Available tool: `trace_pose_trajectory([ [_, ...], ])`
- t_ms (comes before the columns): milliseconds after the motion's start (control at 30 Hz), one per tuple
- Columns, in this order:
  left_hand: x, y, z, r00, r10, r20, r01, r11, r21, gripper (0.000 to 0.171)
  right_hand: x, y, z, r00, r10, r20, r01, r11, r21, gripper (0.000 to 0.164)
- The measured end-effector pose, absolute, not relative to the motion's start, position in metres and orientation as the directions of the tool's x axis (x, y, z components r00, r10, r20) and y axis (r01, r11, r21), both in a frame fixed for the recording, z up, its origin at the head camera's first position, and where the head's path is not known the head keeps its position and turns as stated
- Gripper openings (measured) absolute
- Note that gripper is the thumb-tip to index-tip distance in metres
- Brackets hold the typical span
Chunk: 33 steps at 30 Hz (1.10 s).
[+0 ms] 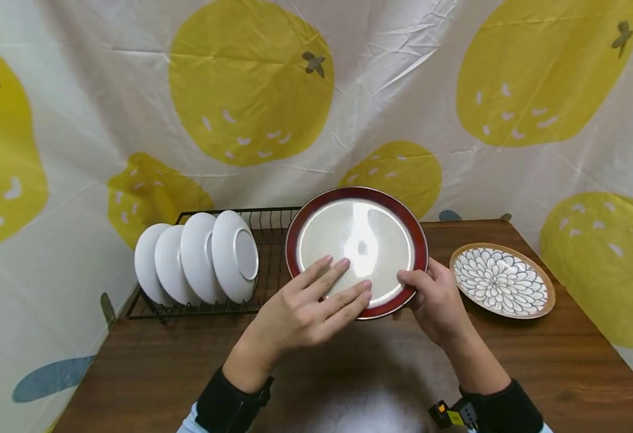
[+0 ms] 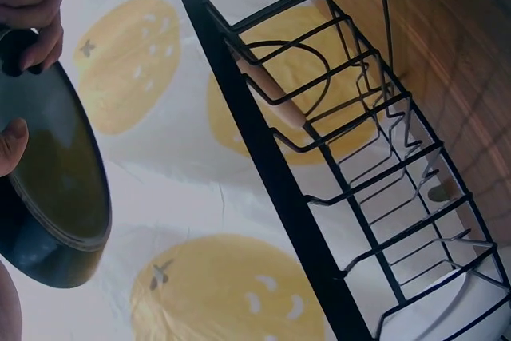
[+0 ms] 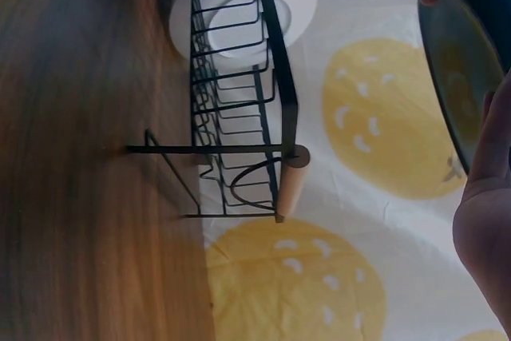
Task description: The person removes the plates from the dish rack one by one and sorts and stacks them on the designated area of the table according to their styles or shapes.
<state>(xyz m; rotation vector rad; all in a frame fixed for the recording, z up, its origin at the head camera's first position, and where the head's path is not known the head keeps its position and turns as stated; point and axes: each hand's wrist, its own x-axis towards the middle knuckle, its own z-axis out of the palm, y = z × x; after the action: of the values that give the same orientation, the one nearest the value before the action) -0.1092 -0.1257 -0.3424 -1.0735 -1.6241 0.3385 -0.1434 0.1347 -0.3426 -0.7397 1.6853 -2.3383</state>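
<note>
A cream plate with a dark red rim (image 1: pixel 316 231) is raised, its face tilted toward me, in front of the drying rack in the head view. My right hand (image 1: pixel 439 300) grips its lower right edge, thumb over the face and the other fingers behind. Across the lower left of the face lie the straight, spread fingers of my left hand (image 1: pixel 308 310); its thumb is hidden. Both wrist views catch the plate from the side, at the left of the left wrist view (image 2: pixel 68 189) and the upper right of the right wrist view (image 3: pixel 459 61).
A black wire drying rack (image 1: pixel 273 225) stands at the back left of the wooden table (image 1: pixel 186 373). Several white dishes (image 1: pixel 197 258) lean upright in its left part. A petal-patterned plate with a brown rim (image 1: pixel 500 282) lies at the right. Behind hangs a lemon-print cloth (image 1: pixel 386 78).
</note>
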Motion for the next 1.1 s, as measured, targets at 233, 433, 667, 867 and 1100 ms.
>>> trace_pose_trajectory([
  [233, -0.11, -0.129, -0.343, -0.002, 0.77, 0.638, 0.479, 0.56, -0.676, 0.029, -0.143, 0.134, -0.348, -0.863, -0.409, 0.295, -0.158, -0.336, -0.928, 0.041],
  [433, -0.114, -0.133, -0.345, -0.017, 0.732, 0.682, 0.49, 0.6, -0.632, 0.029, -0.14, 0.126, -0.349, -0.87, -0.372, 0.322, -0.168, -0.39, -0.905, 0.03],
  [667, -0.115, -0.137, -0.352, -0.164, 0.655, 0.737, 0.527, 0.69, -0.496, 0.042, -0.136, 0.12, -0.354, -0.888, -0.305, 0.344, -0.2, -0.416, -0.887, 0.027],
  [867, -0.117, -0.146, -0.36, -0.378, 0.448, 0.81, 0.541, 0.817, -0.199, 0.067, -0.134, 0.12, -0.359, -0.918, -0.257, 0.301, -0.17, -0.431, -0.886, 0.029],
  [1100, -0.118, -0.149, -0.367, -0.557, 0.168, 0.813, 0.651, 0.696, 0.303, 0.07, -0.134, 0.119, -0.362, -0.939, -0.202, 0.28, -0.167, -0.444, -0.88, 0.028],
])
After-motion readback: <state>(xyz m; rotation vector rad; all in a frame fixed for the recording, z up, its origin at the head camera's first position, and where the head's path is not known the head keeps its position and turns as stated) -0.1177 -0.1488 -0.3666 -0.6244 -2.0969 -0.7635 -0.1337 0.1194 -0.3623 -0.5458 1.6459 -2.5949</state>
